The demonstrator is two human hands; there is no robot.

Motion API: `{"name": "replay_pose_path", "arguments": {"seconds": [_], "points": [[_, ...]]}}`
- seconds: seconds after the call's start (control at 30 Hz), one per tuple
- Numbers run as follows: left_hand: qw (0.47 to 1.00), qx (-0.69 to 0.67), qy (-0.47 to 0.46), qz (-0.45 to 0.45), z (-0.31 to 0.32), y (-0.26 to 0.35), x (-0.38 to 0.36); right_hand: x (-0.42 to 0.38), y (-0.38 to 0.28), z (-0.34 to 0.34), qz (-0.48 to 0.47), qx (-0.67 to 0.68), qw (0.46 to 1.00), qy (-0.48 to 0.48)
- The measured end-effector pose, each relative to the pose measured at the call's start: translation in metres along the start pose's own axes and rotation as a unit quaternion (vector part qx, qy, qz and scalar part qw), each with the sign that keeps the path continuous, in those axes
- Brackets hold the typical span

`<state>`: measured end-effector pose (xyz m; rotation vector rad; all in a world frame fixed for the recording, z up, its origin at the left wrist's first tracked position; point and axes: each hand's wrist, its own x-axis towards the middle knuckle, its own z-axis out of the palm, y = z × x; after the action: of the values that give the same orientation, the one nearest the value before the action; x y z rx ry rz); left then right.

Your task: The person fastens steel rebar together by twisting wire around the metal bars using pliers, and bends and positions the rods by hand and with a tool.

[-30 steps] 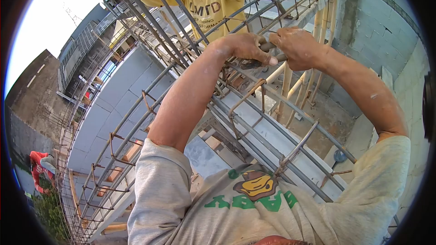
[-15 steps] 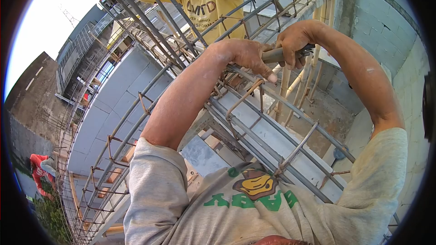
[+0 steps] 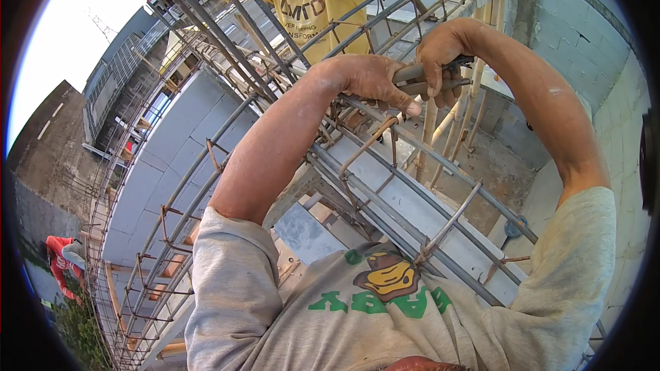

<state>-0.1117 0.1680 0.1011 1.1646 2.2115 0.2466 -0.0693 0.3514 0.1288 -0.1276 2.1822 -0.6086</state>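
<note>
My right hand (image 3: 443, 62) is wrapped round the handles of grey metal pliers (image 3: 416, 88), whose two arms show spread a little apart. Close against the tool's left end is my left hand (image 3: 375, 81), curled, its thumb pointing down and right; its fingertips are hidden and I cannot tell what they hold. Both hands are over a long rebar cage (image 3: 440, 151) of grey bars. A bent, rusty stirrup (image 3: 364, 151) sits just below my left hand.
A co-worker in a yellow shirt (image 3: 320, 7) stands beyond the bars. Upright steel bars (image 3: 206, 27) rise at upper left. Bamboo poles (image 3: 430, 127) stand below the cage at right. A pale block wall (image 3: 168, 172) lies left, and a person in red (image 3: 62, 261) is lower left.
The pliers' arms have spread apart, where they looked together before. My right hand has shifted slightly up and left, and my left hand has moved a little.
</note>
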Motion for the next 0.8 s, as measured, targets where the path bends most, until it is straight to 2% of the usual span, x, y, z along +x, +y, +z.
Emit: {"name": "replay_pose_path", "arguments": {"seconds": [0.03,0.13,0.2,0.23,0.33,0.43,0.47,0.53,0.57,0.63,0.73,0.8], "points": [[0.999,0.012,-0.013,-0.038,-0.002,0.004,0.0,-0.003,-0.002,0.002,0.001,-0.012,1.0,0.017],[0.997,0.036,-0.009,-0.071,-0.005,0.015,-0.003,-0.016,-0.01,0.014,0.001,-0.114,0.985,0.13],[0.997,0.051,0.014,-0.061,-0.005,0.014,-0.001,-0.024,-0.01,0.026,-0.015,-0.283,0.928,0.24],[0.996,0.058,0.026,-0.056,-0.005,0.013,-0.001,-0.026,-0.009,0.034,-0.025,-0.364,0.885,0.29],[0.996,0.071,0.041,-0.046,-0.007,0.003,0.006,-0.022,0.012,0.062,-0.116,-0.39,0.768,0.494],[0.997,0.049,0.033,-0.047,-0.01,0.004,0.004,0.004,0.035,0.078,-0.184,-0.506,0.524,0.66],[0.998,0.046,0.03,-0.043,-0.012,0.005,0.002,0.01,0.041,0.077,-0.176,-0.526,0.476,0.682],[0.998,0.036,0.027,-0.034,-0.013,0.005,-0.003,0.017,0.043,0.071,-0.157,-0.517,0.51,0.669],[0.997,0.031,0.069,-0.015,-0.014,0.001,-0.003,0.017,0.043,0.068,-0.149,-0.512,0.528,0.661],[0.989,0.021,0.148,0.022,-0.014,-0.007,-0.008,0.016,0.039,0.065,-0.133,-0.492,0.613,0.603],[0.988,-0.02,0.115,0.104,-0.016,-0.006,-0.018,0.012,0.039,0.072,-0.131,-0.43,0.718,0.531],[0.986,-0.027,0.135,0.098,-0.012,-0.008,-0.019,0.017,0.049,0.072,-0.166,-0.368,0.777,0.482]]}}
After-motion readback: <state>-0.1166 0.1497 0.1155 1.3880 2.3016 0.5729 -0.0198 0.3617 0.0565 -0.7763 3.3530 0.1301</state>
